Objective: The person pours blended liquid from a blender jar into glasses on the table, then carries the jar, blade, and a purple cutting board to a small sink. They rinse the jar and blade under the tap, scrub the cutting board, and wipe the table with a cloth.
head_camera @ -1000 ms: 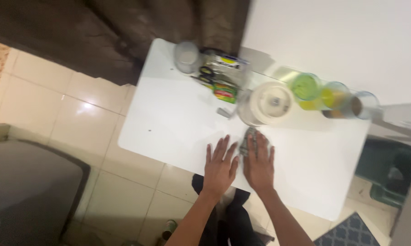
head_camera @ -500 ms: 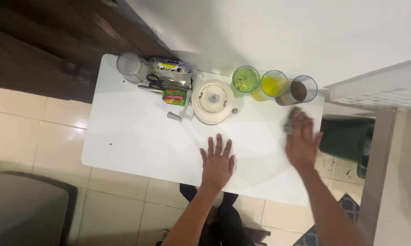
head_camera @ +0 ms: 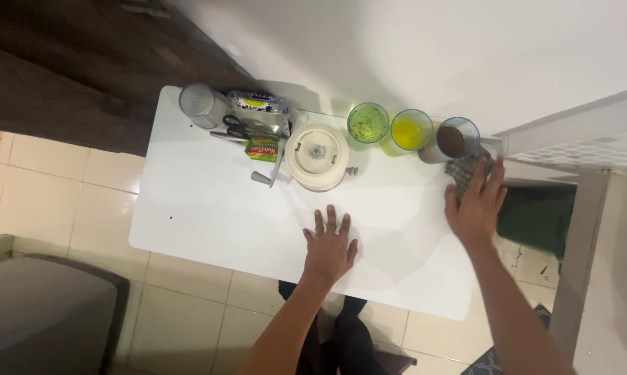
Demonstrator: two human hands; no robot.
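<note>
My right hand (head_camera: 478,205) presses a grey checked cloth (head_camera: 461,170) flat on the white table (head_camera: 209,208), at its far right edge just below the brown-filled cup (head_camera: 456,139). My left hand (head_camera: 329,246) lies palm down with fingers spread on the table's front middle, holding nothing. A white round blender base (head_camera: 317,156) stands above the left hand.
A green-filled cup (head_camera: 368,122) and a yellow-filled cup (head_camera: 410,130) stand in a row with the brown one. At the back left are an empty clear cup (head_camera: 197,104), scissors (head_camera: 238,128), a foil packet (head_camera: 259,103) and a small green-red sachet (head_camera: 264,148). A dark green bin (head_camera: 536,219) sits right of the table.
My right hand has swept the cloth from the table's middle out to the right edge. The left hand has stayed flat in place. The camera view has shifted and steadied.
</note>
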